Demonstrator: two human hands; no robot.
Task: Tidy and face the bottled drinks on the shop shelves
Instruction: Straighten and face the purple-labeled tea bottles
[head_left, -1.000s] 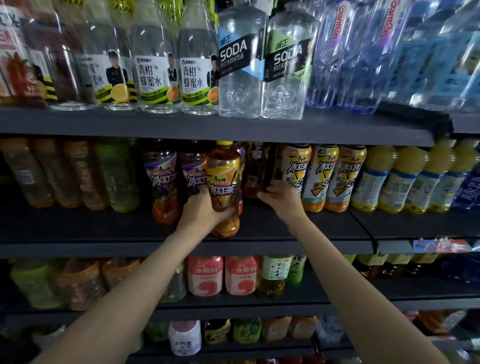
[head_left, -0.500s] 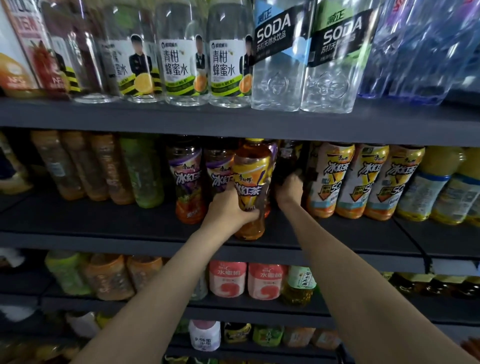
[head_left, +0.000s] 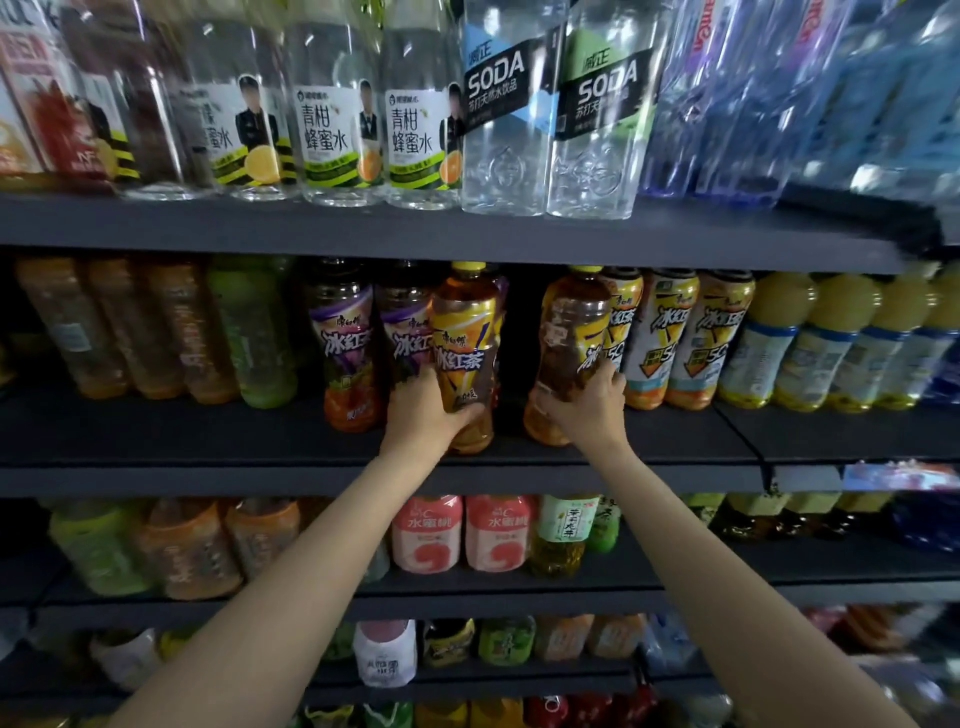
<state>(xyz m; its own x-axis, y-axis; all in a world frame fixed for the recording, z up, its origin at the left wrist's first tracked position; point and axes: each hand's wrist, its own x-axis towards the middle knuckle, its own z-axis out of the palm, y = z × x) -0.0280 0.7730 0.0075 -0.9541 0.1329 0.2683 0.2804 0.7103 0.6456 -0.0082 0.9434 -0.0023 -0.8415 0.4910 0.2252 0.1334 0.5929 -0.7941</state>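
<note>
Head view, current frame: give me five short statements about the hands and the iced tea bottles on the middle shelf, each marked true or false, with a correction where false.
1. The left hand grips a yellow-label iced tea bottle. True.
2. The right hand is empty and hangs below the shelf. False: it grips another tea bottle on the middle shelf.
3. The bottle in the right hand shows its label fully to the front. False: it is turned, with mostly clear plastic and only the label's edge facing out.
4. Two purple-label tea bottles stand just left of the left hand's bottle. True.
5. The two SODA bottles stand on the same shelf as the held bottles. False: they stand on the shelf above.
</note>
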